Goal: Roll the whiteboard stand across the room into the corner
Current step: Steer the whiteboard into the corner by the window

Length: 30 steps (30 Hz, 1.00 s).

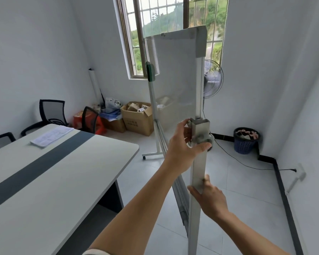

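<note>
Head view: left hand [184, 144] and right hand [211, 198] both grip the near grey metal upright of the wheeled whiteboard stand [177, 76], standing right of the white-and-grey table [66, 173], near the window.

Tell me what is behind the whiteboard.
Behind the whiteboard: a barred window above, a standing fan at its right edge. The fan's pole and base are covered.

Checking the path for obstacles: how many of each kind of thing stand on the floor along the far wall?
Cardboard box: 1
Red box: 1
Standing fan: 1
Blue waste basket: 1
Office chairs: 2
Total: 6
</note>
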### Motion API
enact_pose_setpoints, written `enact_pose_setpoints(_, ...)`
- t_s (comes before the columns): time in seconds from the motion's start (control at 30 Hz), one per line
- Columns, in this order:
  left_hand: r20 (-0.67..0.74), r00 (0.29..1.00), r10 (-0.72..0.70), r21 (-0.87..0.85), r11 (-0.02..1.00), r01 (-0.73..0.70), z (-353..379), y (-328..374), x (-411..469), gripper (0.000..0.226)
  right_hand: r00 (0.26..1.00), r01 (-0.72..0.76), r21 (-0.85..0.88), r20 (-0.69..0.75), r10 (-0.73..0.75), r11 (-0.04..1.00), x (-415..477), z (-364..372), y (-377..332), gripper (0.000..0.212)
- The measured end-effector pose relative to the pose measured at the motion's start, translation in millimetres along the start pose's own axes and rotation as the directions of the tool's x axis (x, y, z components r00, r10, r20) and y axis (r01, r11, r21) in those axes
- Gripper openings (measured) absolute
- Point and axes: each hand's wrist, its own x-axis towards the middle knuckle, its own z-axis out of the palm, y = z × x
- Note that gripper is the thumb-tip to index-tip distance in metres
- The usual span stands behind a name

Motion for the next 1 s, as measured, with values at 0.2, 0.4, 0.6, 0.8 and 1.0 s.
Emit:
enact_pose_setpoints(0.2,-0.038,0.998,0.053,0.025,0.998,-0.053,4,-44,103,0.077,1.0,-0.005,-0.005,-0.001,0.005,1.0,112,16,7,0.049)
enact_pose_setpoints(0.4,-0.051,0.998,0.047,0.059,0.997,-0.044,-2,-83,206,0.076,0.998,-0.054,-0.01,0.029,0.054,0.998,220,27,-1,0.051)
enact_pose_setpoints(0.6,-0.075,0.996,0.048,0.072,0.996,-0.043,-8,-114,286,0.071,0.994,-0.099,0.017,0.037,0.098,0.995,311,41,-5,0.056)
enact_pose_setpoints(0.8,-0.076,0.995,0.071,0.087,0.994,-0.065,-15,-145,352,0.071,1.0,-0.006,0.041,0.013,0.005,0.999,388,59,7,0.049)
enact_pose_setpoints(1.0,0.099,0.995,0.03,0.135,0.99,-0.044,-40,-154,399,0.072,0.999,0.042,0.102,-0.022,-0.04,0.994,431,70,12,0.046)
